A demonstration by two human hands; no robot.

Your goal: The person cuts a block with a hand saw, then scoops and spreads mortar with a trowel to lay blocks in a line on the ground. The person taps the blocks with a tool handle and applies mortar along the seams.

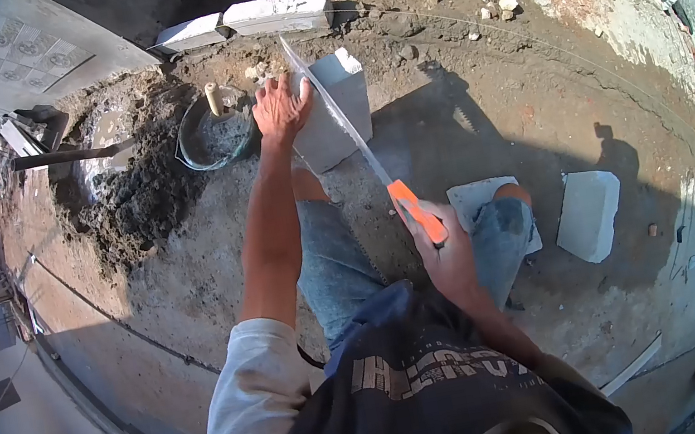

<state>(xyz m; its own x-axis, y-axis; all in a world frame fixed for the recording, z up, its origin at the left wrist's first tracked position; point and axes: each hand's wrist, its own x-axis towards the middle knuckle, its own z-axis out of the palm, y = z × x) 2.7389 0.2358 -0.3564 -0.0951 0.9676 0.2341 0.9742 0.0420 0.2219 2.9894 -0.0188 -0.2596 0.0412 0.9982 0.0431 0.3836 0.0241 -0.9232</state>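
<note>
over bare ground (181,295), left hand (282,110) spread against pale block (325,136), right hand (448,252) gripping saw (402,197)

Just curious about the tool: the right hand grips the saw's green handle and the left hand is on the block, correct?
The handle is orange, not green, as the head view shows. The right hand does grip the saw there, with the left hand on the block.

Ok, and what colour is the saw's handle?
The saw handle is bright orange where it shows; the head view, the only one, shows it best.
</note>
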